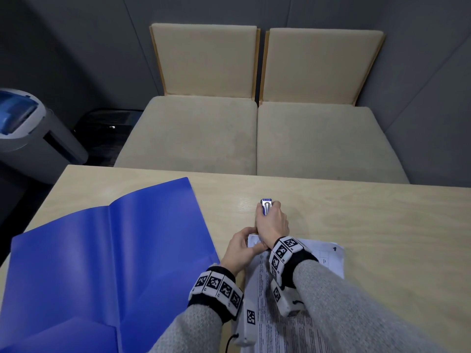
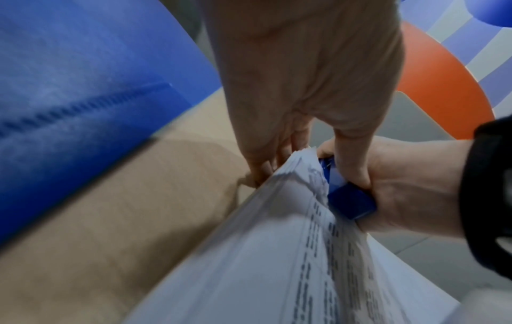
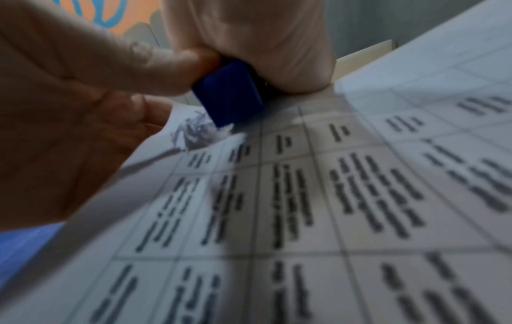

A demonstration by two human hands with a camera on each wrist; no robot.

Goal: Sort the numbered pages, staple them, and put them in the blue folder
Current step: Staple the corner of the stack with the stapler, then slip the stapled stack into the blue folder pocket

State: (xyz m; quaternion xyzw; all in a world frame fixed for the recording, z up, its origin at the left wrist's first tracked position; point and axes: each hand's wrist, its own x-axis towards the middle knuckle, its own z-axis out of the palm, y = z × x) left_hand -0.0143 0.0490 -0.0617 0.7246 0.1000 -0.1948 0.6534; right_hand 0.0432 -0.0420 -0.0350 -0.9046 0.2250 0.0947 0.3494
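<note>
The right hand (image 1: 272, 223) hides most of the stapler (image 1: 266, 206); page print (image 3: 291, 197) blurs unreadable.

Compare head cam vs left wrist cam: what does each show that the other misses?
Head only: the open blue folder's full spread on the table, two beige chairs behind it, and the stapler's silver top sticking out of the right hand.

Left wrist only: the fanned edges of the page stack's corner, with the left hand's fingers underneath it.

Both: the left hand holding the pages' corner, and the right hand gripping the blue stapler at that corner.
</note>
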